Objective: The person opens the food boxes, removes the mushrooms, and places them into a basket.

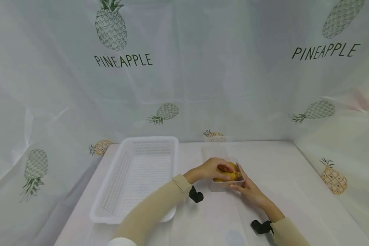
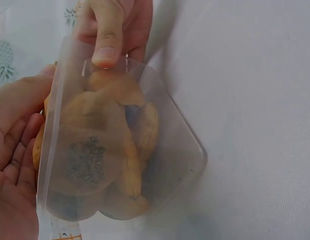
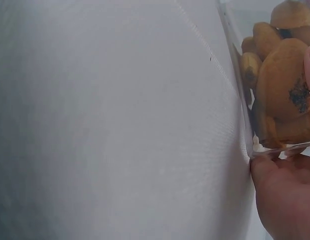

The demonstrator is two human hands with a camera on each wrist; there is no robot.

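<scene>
Before pineapple-printed sheeting (image 1: 209, 85), a white table (image 1: 273, 164) bears the clear container (image 1: 219, 187).

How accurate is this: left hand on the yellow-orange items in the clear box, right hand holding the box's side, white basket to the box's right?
One thing's wrong: the white basket is left of the clear box, not right; the head view shows it. Otherwise fine: left hand on the yellow-orange items, right hand holding the box's side.
</scene>
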